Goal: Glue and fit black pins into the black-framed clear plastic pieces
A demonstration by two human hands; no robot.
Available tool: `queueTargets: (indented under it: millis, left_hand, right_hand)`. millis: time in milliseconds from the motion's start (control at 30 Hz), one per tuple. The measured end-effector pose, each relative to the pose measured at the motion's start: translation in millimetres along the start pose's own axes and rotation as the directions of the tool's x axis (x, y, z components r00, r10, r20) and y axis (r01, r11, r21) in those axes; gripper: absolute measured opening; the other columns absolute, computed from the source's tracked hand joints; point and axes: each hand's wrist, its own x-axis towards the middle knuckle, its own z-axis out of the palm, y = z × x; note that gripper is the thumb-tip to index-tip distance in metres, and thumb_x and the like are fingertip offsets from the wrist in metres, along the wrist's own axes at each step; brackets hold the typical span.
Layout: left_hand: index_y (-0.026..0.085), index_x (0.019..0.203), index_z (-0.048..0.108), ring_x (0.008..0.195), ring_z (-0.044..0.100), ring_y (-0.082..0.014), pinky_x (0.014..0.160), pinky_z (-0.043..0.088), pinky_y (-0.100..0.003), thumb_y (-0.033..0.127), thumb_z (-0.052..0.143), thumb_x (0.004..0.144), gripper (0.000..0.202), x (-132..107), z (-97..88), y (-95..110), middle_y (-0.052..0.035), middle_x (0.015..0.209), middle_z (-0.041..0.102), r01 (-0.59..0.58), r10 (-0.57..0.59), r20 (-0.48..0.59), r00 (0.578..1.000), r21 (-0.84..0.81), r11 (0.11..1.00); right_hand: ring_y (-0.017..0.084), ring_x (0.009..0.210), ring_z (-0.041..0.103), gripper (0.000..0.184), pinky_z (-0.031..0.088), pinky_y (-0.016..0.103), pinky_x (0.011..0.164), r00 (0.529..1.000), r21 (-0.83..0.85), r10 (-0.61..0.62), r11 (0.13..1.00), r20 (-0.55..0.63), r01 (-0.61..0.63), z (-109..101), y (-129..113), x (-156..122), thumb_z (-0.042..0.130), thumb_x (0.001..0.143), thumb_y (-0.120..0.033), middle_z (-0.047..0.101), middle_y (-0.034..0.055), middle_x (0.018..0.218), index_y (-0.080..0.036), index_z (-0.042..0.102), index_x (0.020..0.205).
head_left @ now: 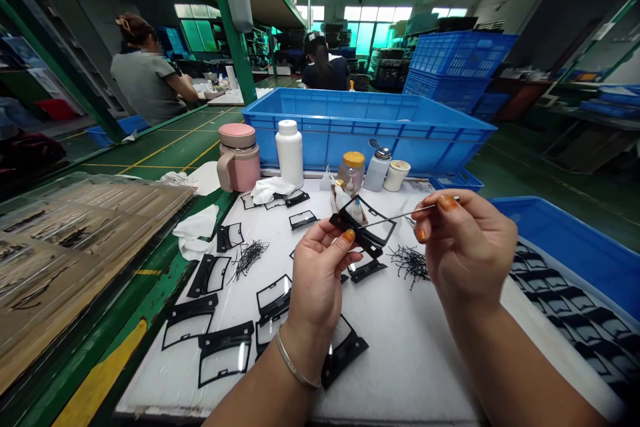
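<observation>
Black-framed clear film piece (377, 223) gripped between left hand (320, 273) fingers, right hand (467, 247) pinching thin steel pick (395, 217) against it.

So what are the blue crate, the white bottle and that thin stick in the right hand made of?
The blue crate looks like moulded plastic: matte, with slotted walls. The white bottle seems plastic too, smooth with a soft sheen. The thin stick in the right hand is probably metal: it glints along its length, but it is too thin to be sure.
</observation>
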Motion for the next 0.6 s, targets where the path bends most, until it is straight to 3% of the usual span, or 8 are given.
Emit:
queueTargets:
  millis: [367, 600]
  left_hand:
    - [0.017, 0.090, 0.067, 0.072, 0.059, -0.0067, 0.060, 0.051, -0.014, 0.020, 0.074, 0.074, 0.018, -1, 0.4, 0, 0.0000, 0.086, 0.064, 0.000, 0.000, -0.015, 1.000, -0.002, 1.000]
    - [0.017, 0.086, 0.066, 0.070, 0.060, -0.0066, 0.060, 0.052, -0.016, 0.018, 0.077, 0.071, 0.019, 3, -3.8, 6, 0.0017, 0.082, 0.063, -0.054, 0.046, -0.100, 0.994, -0.073, 0.996]
  right_hand:
    - [0.011, 0.045, 0.049, 0.011, 0.033, 0.025, 0.043, 0.997, 0.049, 0.009, 0.999, -0.074, -0.006, -2, -1, 3, 0.059, 0.081, -0.020, 0.062, 0.0027, 0.066, -0.017, 0.068, 0.076]
    - [0.010, 0.045, 0.048, 0.013, 0.032, 0.023, 0.040, 0.968, 0.139, 0.010, 0.990, -0.250, 0.026, -18, 11, 20, 0.057, 0.078, -0.016, 0.061, 0.0033, 0.064, -0.019, 0.068, 0.071]
